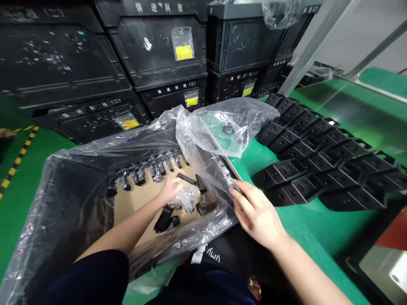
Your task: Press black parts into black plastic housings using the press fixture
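My left hand [171, 189] reaches down into a plastic-lined black crate and is closed on a crumpled clear plastic bag [188, 197]. Around it, several loose black parts [206, 208] lie on a brown cardboard sheet [135, 212]. A row of film-wrapped black parts [155, 168] stands along the crate's far side. My right hand [257, 214] is at the crate's right edge, by the table edge. Its fingers are curled over the clear plastic liner [219, 182]; their tips are partly hidden.
Several rows of black angular parts [321, 156] stand on the green tabletop [305, 224] at right. Stacked black crates [159, 46] with yellow labels rise behind. Loose liner film [235, 123] spills onto the table. A metal post [318, 46] stands at the table's back.
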`<state>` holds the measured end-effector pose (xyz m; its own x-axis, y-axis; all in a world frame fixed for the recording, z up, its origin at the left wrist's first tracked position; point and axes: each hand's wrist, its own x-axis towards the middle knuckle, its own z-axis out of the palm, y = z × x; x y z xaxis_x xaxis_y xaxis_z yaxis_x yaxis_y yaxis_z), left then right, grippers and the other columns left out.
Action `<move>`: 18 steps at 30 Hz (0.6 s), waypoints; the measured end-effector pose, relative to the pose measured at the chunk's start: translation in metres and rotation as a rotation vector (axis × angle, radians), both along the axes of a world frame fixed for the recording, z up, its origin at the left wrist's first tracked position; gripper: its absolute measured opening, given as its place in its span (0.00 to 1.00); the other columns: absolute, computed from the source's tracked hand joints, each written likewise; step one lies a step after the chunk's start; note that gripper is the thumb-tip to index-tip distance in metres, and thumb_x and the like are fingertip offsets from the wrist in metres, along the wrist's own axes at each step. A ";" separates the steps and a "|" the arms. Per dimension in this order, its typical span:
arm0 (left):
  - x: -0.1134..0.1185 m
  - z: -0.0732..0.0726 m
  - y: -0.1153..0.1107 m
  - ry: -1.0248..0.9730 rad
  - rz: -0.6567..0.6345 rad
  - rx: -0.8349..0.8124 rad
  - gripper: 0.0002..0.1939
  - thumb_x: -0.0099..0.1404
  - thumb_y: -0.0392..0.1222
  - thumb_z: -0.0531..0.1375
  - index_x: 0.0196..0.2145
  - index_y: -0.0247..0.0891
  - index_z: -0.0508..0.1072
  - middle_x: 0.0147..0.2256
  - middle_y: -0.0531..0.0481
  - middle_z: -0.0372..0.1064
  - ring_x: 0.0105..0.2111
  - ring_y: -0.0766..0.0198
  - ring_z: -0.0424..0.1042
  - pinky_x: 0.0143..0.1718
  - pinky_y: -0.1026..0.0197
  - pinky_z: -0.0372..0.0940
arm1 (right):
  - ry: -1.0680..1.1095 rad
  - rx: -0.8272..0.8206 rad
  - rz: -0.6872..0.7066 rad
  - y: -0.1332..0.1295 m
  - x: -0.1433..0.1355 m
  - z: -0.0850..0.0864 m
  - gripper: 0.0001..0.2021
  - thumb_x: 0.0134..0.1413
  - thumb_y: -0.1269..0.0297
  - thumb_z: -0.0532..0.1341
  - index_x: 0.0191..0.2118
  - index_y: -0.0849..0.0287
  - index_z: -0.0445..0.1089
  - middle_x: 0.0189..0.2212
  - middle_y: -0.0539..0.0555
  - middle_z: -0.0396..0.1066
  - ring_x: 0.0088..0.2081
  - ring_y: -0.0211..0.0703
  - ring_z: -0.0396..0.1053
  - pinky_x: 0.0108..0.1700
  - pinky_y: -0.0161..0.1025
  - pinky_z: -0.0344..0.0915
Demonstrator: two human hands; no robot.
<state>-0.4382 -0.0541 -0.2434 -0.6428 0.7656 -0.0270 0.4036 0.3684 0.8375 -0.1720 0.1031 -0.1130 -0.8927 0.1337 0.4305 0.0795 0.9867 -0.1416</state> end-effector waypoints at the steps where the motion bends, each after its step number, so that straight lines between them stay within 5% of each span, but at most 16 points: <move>1: -0.001 0.000 -0.001 0.002 0.036 0.001 0.19 0.56 0.39 0.54 0.14 0.38 0.49 0.15 0.57 0.46 0.18 0.71 0.51 0.21 0.65 0.47 | -0.015 0.042 0.020 0.006 -0.015 0.001 0.17 0.60 0.72 0.55 0.55 0.67 0.64 0.57 0.67 0.61 0.59 0.55 0.59 0.56 0.51 0.65; 5: -0.018 -0.009 -0.002 0.032 0.249 -0.046 0.21 0.61 0.41 0.58 0.16 0.37 0.52 0.17 0.58 0.47 0.19 0.71 0.51 0.22 0.66 0.48 | -0.093 0.175 -0.026 0.023 -0.057 -0.001 0.17 0.60 0.72 0.55 0.53 0.70 0.67 0.58 0.69 0.60 0.61 0.60 0.55 0.57 0.52 0.62; 9: -0.052 -0.028 0.007 0.059 0.433 -0.186 0.17 0.67 0.47 0.58 0.25 0.33 0.64 0.22 0.57 0.58 0.22 0.71 0.59 0.25 0.66 0.58 | -0.235 0.201 -0.104 0.031 -0.070 -0.007 0.16 0.59 0.71 0.56 0.51 0.69 0.69 0.58 0.69 0.61 0.63 0.59 0.53 0.59 0.51 0.59; 13: -0.090 -0.047 0.031 0.074 0.436 -0.346 0.14 0.68 0.48 0.58 0.36 0.31 0.70 0.32 0.51 0.68 0.30 0.67 0.68 0.33 0.61 0.67 | -0.361 0.196 -0.137 0.029 -0.072 -0.008 0.16 0.61 0.70 0.55 0.51 0.68 0.70 0.56 0.68 0.64 0.66 0.59 0.47 0.62 0.53 0.53; 18: -0.127 -0.064 0.079 0.123 0.349 -0.530 0.12 0.67 0.46 0.59 0.38 0.32 0.72 0.36 0.49 0.70 0.35 0.64 0.71 0.40 0.58 0.68 | -0.432 0.185 -0.197 0.024 -0.078 -0.007 0.18 0.62 0.68 0.54 0.56 0.64 0.66 0.58 0.67 0.62 0.65 0.62 0.47 0.61 0.60 0.49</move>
